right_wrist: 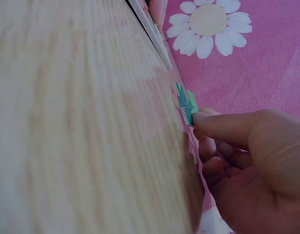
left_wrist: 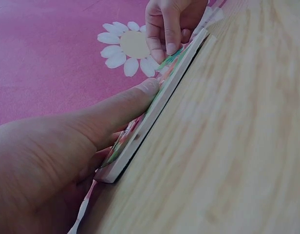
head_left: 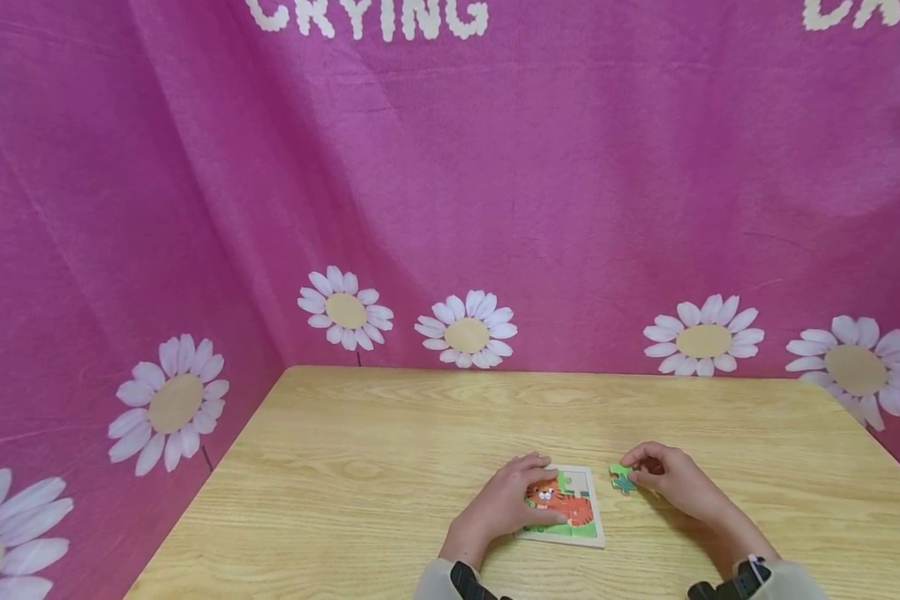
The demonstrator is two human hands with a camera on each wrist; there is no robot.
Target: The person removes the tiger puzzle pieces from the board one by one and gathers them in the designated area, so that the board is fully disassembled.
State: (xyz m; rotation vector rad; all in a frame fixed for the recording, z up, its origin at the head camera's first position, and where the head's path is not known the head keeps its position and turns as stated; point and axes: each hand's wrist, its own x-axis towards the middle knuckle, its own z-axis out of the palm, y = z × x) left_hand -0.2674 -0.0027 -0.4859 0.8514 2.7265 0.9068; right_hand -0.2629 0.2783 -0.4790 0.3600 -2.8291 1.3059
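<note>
A small square jigsaw puzzle (head_left: pixel 581 508) with a pale frame lies on the table, showing an orange striped cat on green. Its upper right part has a bare pale gap. My left hand (head_left: pixel 498 500) rests over the puzzle's left side, thumb (left_wrist: pixel 135 100) stretched across the picture and the other fingers near the far edge. Just right of the frame, my right hand (head_left: pixel 675 479) pinches a green and teal puzzle piece (head_left: pixel 622 477) between thumb and fingers. In the right wrist view, that piece (right_wrist: pixel 185 105) is tilted, apart from the frame.
The wooden table (head_left: pixel 390 467) stretches out on every side of the puzzle. Behind it and to the left hangs a pink cloth (head_left: pixel 570 208) printed with white daisies and lettering.
</note>
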